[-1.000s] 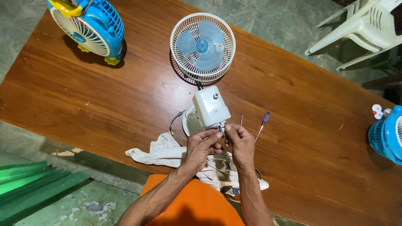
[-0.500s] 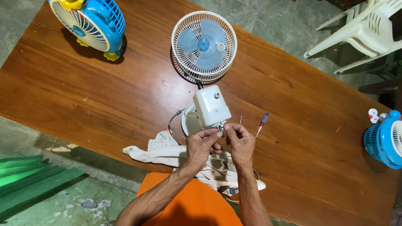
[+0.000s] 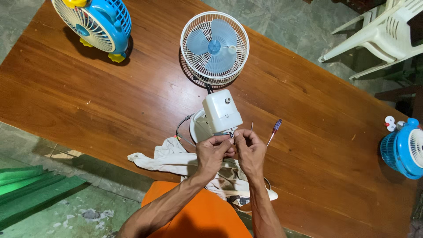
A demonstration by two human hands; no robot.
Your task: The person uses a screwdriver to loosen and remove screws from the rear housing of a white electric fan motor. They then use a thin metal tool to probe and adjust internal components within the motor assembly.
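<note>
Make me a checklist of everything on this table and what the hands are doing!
Surface: brown wooden table, glossy, a few scuffs.
Job's things: white fan lying flat, its white motor housing pointing toward the person.
Clutter: cream cloth at the near edge; a screwdriver with a dark handle beside a thin metal pin; blue and yellow fan far left; blue fan at the right edge.
Hands: left hand and right hand pinch something tiny at the housing's near edge; too small to tell.
Cables: dark cord looping left of the housing.
Surroundings: white plastic chair, grey floor, green mat.
</note>
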